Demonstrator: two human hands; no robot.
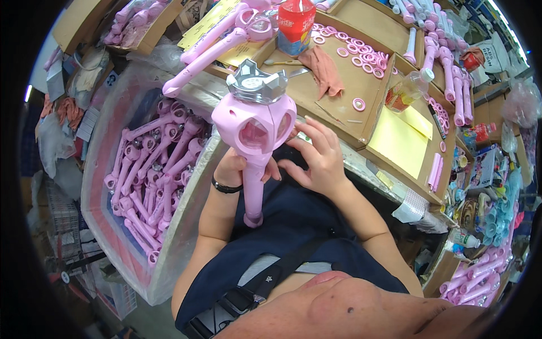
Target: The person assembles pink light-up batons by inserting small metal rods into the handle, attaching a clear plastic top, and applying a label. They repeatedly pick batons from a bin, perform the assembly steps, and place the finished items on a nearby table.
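A toy wand (226,122) stands upright in front of me, with a large pink head, round window openings, a pink handle and a silver crown (257,85) on top. My left hand (230,169) is closed around the handle just below the head. To the right of the head is my right hand (323,161), its fingers spread and bent. Its fingertips come close to the head's right side; whether they touch it I cannot tell. Nothing shows in that hand.
At left a large lined bin (183,217) holds several pink wands (164,186). Cardboard trays (353,127) on the bench carry pink rings (367,59), an orange cloth (322,70), a red-labelled bottle (295,25), a clear bottle (403,93) and yellow paper (398,144). More wands (206,53) lie across the back.
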